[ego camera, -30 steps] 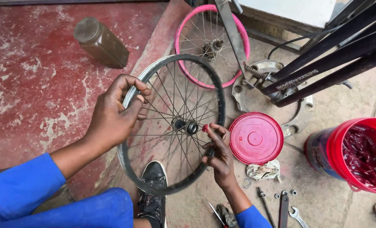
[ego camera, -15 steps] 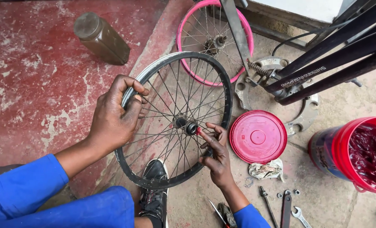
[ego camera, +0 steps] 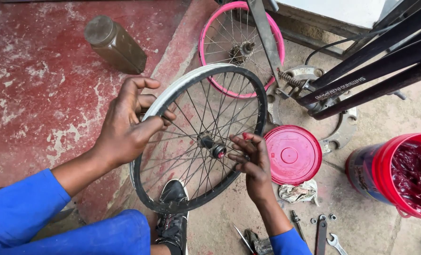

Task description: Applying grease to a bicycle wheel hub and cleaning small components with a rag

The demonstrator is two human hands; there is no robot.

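Note:
A small black-rimmed bicycle wheel [ego camera: 241,78] with thin spokes stands upright in front of me. My left hand [ego camera: 128,125] grips its rim at the upper left. My right hand [ego camera: 253,160] sits at the hub [ego camera: 213,147] in the wheel's middle, fingers spread and smeared with red grease, fingertips touching the axle end. Red grease shows on the hub. Below the wheel is my black shoe [ego camera: 172,217].
A pink-rimmed wheel [ego camera: 206,33] leans behind. A red lid [ego camera: 293,156] lies right of the hub, a red bucket of grease [ego camera: 404,174] farther right. A rag [ego camera: 298,192], wrenches [ego camera: 320,233] and nuts lie on the concrete. A brown bottle [ego camera: 116,45] lies on the red floor. Black frame tubes [ego camera: 371,71] cross at upper right.
The wheel has risen and tilted a little in my left hand. My right hand has opened its fingers at the hub and slid slightly to the right.

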